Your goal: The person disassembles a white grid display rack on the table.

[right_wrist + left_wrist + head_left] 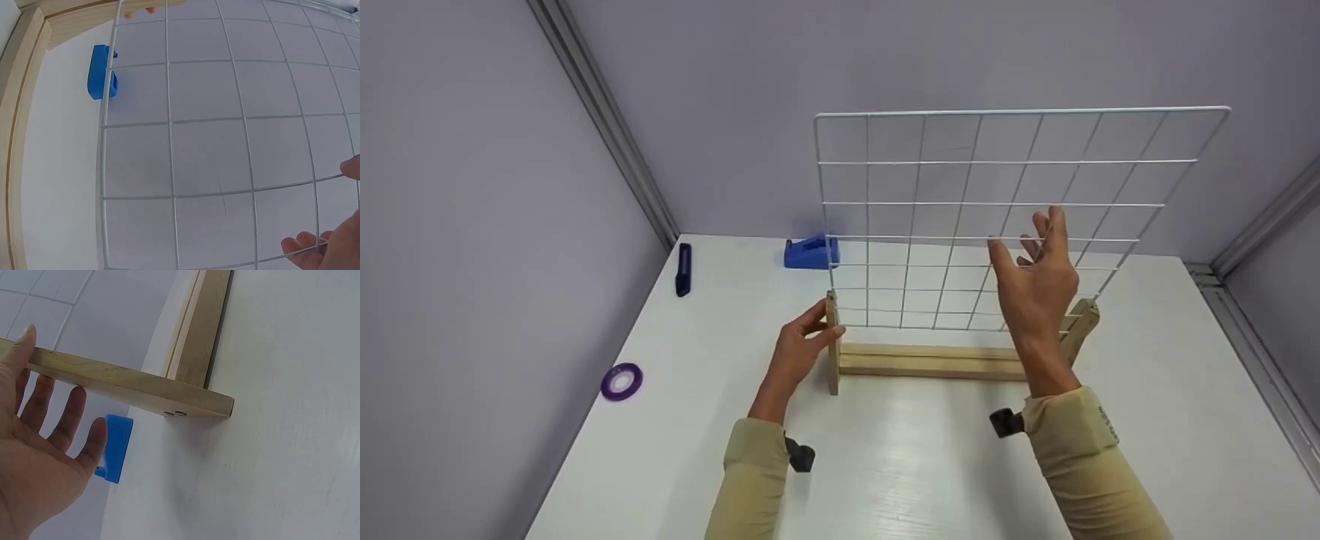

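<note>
A white wire grid (919, 202) leans upright over a wooden stand (930, 362), its lower part between the two side pieces. My left hand (799, 349) holds the stand's left side piece (135, 382) near its upper end, thumb on one face and fingers on the other. In the left wrist view, two round metal heads (174, 414) show near the foot of that piece. My right hand (1039, 292) holds the grid right of its middle. In the right wrist view, the thumb touches a wire and wires cross in front of the fingers (304, 247).
A blue tape dispenser (808, 253) stands at the back of the white table (900, 465), behind the grid's left edge. A dark box cutter (683, 270) and a purple tape roll (622, 382) lie at the left. Grey walls rise behind and on both sides.
</note>
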Demonstrator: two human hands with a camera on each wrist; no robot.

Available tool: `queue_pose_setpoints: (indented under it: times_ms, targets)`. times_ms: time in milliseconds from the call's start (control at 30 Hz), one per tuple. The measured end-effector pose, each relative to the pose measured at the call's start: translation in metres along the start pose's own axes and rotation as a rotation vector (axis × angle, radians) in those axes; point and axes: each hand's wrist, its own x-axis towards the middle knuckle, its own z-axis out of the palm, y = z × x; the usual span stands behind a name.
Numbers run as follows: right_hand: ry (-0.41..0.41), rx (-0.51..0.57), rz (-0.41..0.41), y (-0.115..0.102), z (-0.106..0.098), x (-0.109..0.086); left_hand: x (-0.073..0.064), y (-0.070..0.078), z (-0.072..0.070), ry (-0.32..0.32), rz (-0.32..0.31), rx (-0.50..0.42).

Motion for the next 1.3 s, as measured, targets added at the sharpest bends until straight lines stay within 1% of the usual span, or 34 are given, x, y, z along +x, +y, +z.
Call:
queue_pose_setpoints:
  times_ms: [133,233,567,800,933,1100,1300]
  targets:
    - [0.006,-0.005,-0.013,0.001,0.0,-0.001,-0.001,0.0,0.0,0.002,-0.012,0.016]
    - [0.003,-0.019,-0.006,0.0,-0.001,-0.001,0.0,-0.002,0.001,0.004,-0.018,0.016]
    - [0.015,-0.017,-0.024,-0.005,-0.003,-0.001,0.0,-0.006,0.0,0.005,0.001,0.023]
    - [0.019,-0.024,-0.028,-0.006,-0.003,-0.003,0.0,-0.009,0.001,0.013,-0.018,0.023]
    - [0.021,-0.027,-0.027,-0.006,-0.003,-0.003,0.0,-0.011,0.001,0.012,-0.014,0.021]
    - [0.03,-0.034,-0.044,-0.006,-0.004,-0.004,-0.001,-0.012,0.001,0.01,-0.008,0.017]
    - [0.03,-0.016,-0.045,-0.008,-0.004,-0.005,-0.002,-0.015,0.001,0.011,0.007,0.016]
